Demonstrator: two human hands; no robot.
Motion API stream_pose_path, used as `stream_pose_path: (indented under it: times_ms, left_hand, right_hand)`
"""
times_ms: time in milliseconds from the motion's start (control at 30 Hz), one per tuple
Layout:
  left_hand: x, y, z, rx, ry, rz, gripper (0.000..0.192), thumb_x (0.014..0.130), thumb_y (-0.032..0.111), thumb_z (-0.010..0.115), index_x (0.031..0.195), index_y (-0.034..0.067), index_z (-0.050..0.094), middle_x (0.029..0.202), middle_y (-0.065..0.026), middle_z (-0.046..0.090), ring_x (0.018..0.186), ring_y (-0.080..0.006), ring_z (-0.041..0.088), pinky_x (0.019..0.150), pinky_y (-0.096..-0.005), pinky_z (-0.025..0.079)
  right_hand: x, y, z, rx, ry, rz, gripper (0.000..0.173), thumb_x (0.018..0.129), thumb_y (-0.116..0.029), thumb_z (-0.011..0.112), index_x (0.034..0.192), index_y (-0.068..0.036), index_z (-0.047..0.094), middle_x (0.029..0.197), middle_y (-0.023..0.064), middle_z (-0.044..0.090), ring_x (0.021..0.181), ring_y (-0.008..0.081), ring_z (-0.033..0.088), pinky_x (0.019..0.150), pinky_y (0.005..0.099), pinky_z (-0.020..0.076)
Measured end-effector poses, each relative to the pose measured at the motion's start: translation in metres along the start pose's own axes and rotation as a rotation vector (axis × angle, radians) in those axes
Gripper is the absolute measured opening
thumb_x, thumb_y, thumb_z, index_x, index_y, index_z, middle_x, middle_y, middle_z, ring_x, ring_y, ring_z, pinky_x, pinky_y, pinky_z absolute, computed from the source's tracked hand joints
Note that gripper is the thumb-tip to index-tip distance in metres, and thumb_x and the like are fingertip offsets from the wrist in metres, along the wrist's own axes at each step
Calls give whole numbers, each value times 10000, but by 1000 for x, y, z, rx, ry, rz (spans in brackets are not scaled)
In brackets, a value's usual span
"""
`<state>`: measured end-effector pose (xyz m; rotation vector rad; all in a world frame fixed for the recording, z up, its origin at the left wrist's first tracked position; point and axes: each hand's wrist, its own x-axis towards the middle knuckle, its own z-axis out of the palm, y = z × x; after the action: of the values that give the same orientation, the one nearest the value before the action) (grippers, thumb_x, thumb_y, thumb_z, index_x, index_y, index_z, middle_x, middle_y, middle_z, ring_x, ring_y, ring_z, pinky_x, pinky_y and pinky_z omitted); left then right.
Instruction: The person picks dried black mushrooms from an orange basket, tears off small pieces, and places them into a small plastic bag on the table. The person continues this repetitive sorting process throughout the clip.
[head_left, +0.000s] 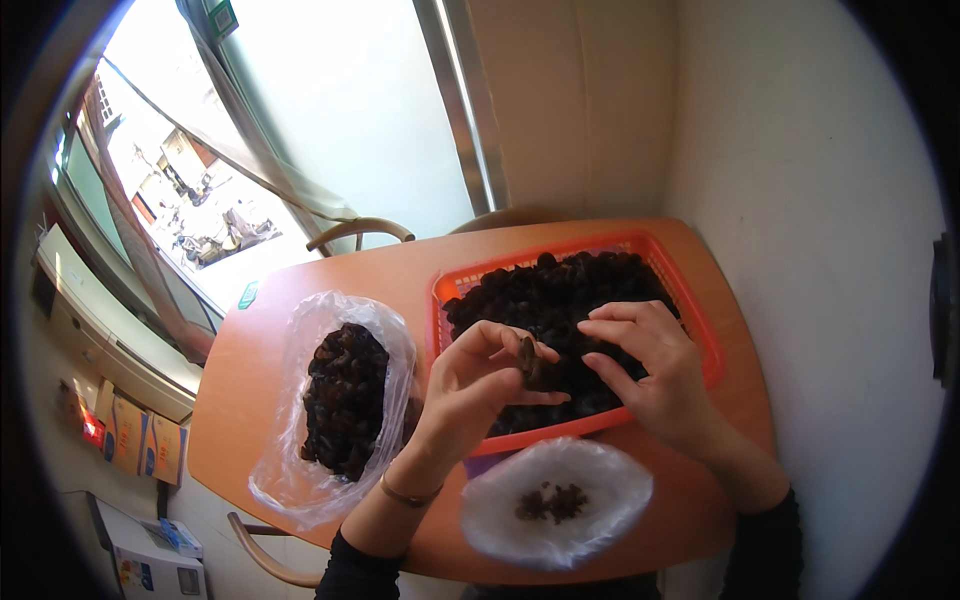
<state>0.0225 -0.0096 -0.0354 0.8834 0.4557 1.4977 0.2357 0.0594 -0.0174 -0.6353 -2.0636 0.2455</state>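
A piece of dark wood ear fungus, as it looks (529, 358), is pinched between the fingers of my left hand (480, 375), above the near part of a red plastic basket (716, 352). The basket holds a heap of similar dark pieces (555, 285). My right hand (649, 360) hovers over the basket's right part, thumb and fingers apart, with nothing seen between them. Left of my left forearm lies an open clear plastic bag (405, 345) with more dark pieces (346, 397) in it. Nearest me, a plastic-lined bowl or dish (615, 495) holds small brown bits (553, 502).
The wooden table (240, 367) has rounded corners and meets a white wall (825, 225) on the right. Wooden chairs (364, 225) stand at its far side and near left. Cardboard boxes (142, 442) and a white appliance (150, 559) are at the lower left.
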Motion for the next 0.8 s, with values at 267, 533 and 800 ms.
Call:
stream_pose_path:
  times_ms: [267,533,800]
  left_hand:
    - [-7,-7,11,543,12,119,185,895,-107,713,1053,-36,649,1111,-83,656,1059,-181,683,879,-336,655]
    - [-12,-6,21,760,126,109,264,857,-99,756,1099,-30,677,1080,-79,694,1010,-128,697,849,-280,637]
    - [-16,-12,25,764,189,126,230,838,-92,782,1053,-35,720,998,-87,748,928,-127,724,811,-266,639]
  right_hand:
    - [-6,-17,-12,342,-110,95,160,843,-6,794,997,-38,769,869,104,725,746,225,705,628,315,559]
    - [-10,-17,-11,397,-220,234,109,872,-34,769,975,-1,758,803,124,742,670,215,725,596,304,559]
    - [-14,-15,-8,408,-239,228,74,855,-22,765,923,-2,742,773,113,733,654,207,720,588,298,560]
